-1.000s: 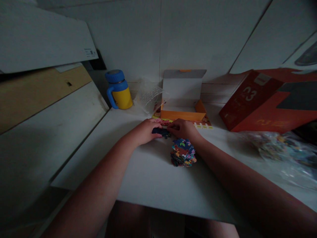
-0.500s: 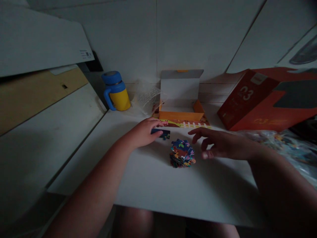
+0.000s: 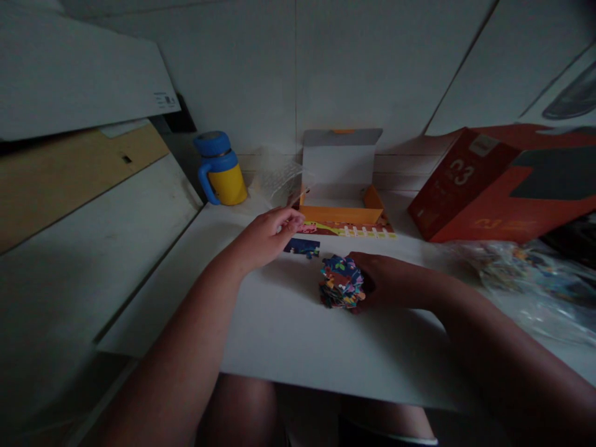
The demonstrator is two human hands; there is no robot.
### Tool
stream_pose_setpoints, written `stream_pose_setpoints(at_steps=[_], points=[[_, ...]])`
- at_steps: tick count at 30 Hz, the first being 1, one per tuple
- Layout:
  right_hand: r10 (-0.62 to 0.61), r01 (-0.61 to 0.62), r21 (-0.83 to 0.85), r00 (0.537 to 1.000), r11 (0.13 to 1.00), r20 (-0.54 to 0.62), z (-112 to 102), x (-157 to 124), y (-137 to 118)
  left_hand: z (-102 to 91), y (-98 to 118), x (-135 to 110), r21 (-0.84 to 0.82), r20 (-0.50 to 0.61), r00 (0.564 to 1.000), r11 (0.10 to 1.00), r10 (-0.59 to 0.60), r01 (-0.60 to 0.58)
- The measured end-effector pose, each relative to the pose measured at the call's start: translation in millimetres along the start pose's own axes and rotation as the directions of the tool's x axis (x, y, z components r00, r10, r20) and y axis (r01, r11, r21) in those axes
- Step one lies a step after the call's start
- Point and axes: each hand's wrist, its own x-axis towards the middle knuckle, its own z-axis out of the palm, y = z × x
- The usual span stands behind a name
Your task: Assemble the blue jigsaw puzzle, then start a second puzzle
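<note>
Right hand (image 3: 379,280) at a stack (image 3: 342,280) of puzzle pieces, left hand (image 3: 267,239) by a dark strip (image 3: 302,248)

Nearest, the person's knees (image 3: 246,406) show below the edge of a white bench (image 3: 279,329). On the bench, in front of the body, stands the stack, many colours, slightly ragged. The piling keeps many pieces in one small spot, an easy reach for either arm. The right hand comes in from the side, fingers curved about the far side and thumb at the near side, which leaves the top visible; whether they are clamped on it, I cannot tell.

Just beyond lies the strip, navy, flat on the bench — lying flat probably helps its pieces, which seem joined, stay together. The left hand is beside its left end, fingers loosely curled, nothing seen in them; whether thumb and forefinger meet is unclear.

To the right, a clear bag (image 3: 516,273) holds more pieces, which keeps them apart from the stack.

Farther back, a printed sheet (image 3: 367,232) lies partly under an orange box (image 3: 344,215), its lid up against the wall (image 3: 261,74). Left of the box are crumpled clear wrap (image 3: 277,180) and a blue-and-yellow flask (image 3: 228,180); right, a red carton (image 3: 460,192) — all outside the working spot.
</note>
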Motion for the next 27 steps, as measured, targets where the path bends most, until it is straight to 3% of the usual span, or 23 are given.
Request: stream_pose_setpoints(at_steps=[5, 10, 15, 21, 27], points=[[-0.013, 0.013, -0.006, 1.000, 1.000, -0.018, 4.5, 3.1, -6.4, -7.6, 11.0, -24.0, 0.010, 0.005, 0.992, 0.992, -0.129, 0.129], [-0.047, 0.048, 0.016, 0.998, 0.999, -0.041, 8.0, 8.1, -18.4, 3.9, 25.0, -57.4, -0.152, 0.008, 0.990, 0.978, -0.143, 0.142], [-0.101, 0.103, 0.026, 0.991, 0.994, -0.091, 16.8, 19.3, -37.1, 10.7, 29.2, -77.2, -0.217, 0.097, 0.979, 0.956, -0.178, 0.195], [-0.072, 0.067, -0.048, 0.990, 0.997, -0.122, 26.2, 38.3, -68.3, 0.9, 28.2, -85.4, -0.085, 0.103, 0.981, 0.981, -0.163, 0.172], [-0.173, 0.175, 0.000, 0.970, 0.985, -0.169, 33.9, 56.2, -82.4, -1.1, 14.1, -89.1, -0.033, 0.072, 0.986, 0.987, -0.152, 0.154]])
